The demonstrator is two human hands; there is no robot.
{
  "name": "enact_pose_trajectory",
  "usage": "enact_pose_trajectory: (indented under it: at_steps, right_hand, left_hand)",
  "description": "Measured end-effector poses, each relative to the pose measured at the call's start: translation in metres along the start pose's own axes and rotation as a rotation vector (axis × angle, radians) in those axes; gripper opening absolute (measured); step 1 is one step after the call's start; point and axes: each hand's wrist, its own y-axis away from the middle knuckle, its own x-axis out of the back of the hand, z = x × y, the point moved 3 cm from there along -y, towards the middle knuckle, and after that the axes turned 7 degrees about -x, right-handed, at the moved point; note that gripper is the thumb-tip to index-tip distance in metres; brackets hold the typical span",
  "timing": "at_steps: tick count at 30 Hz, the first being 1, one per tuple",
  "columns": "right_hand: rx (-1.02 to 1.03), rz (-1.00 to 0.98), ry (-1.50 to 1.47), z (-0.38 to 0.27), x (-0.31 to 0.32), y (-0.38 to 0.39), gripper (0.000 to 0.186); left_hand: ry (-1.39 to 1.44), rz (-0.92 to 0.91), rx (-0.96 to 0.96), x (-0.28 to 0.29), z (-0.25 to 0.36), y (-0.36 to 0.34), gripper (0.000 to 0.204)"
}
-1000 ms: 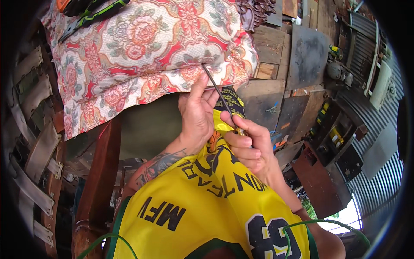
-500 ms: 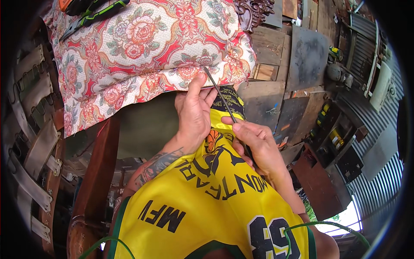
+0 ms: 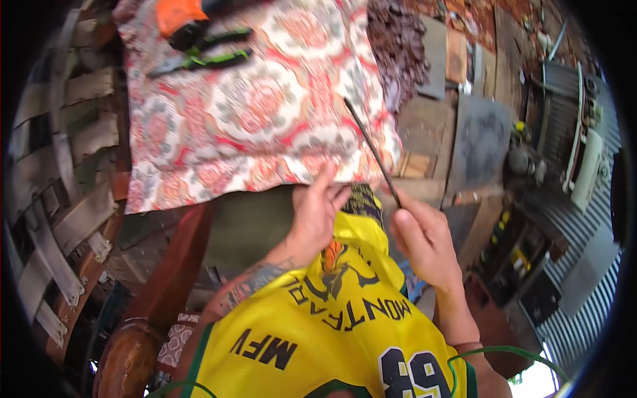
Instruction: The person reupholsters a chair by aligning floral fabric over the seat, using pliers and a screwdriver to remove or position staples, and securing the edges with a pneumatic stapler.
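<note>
Has swung dark rod (image 3: 371,147) farther over floral fabric (image 3: 255,99), clamping it in right hand (image 3: 428,235) fingers; keeps left hand (image 3: 315,215) at its near edge, cannot tell if pinching; wears lettered jersey (image 3: 308,331) below.

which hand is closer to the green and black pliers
Left. The left hand is at the near edge of the floral fabric, below and right of the pliers; the right hand, holding a thin dark rod, is farther right.
</note>
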Motion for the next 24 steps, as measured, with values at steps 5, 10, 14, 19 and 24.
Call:
enact_pose_trajectory:
  at_steps: [5,10,14,19,24]
  right_hand:
    - [0.887,0.156,0.442,-0.075,-0.053,-0.105,0.032]
    - [1.225,0.295,0.581,-0.11,-0.108,-0.187,0.017]
    - [1.242,0.348,0.54,-0.137,-0.114,-0.21,0.024]
    - [1.133,0.086,0.952,-0.159,-0.13,-0.258,0.017]
    - [1.006,-0.065,0.895,-0.184,-0.114,-0.242,0.039]
  left_hand:
    - [0.024,0.039,-0.011,0.016,-0.004,0.003,0.042]
    - [0.023,0.127,0.002,0.007,0.002,0.012,0.048]
    - [0.036,0.103,0.03,0.008,-0.005,0.006,0.05]
    - [-0.023,0.135,0.007,0.007,0.001,0.0,0.055]
    - [-0.04,0.138,-0.07,0.008,0.008,0.002,0.056]
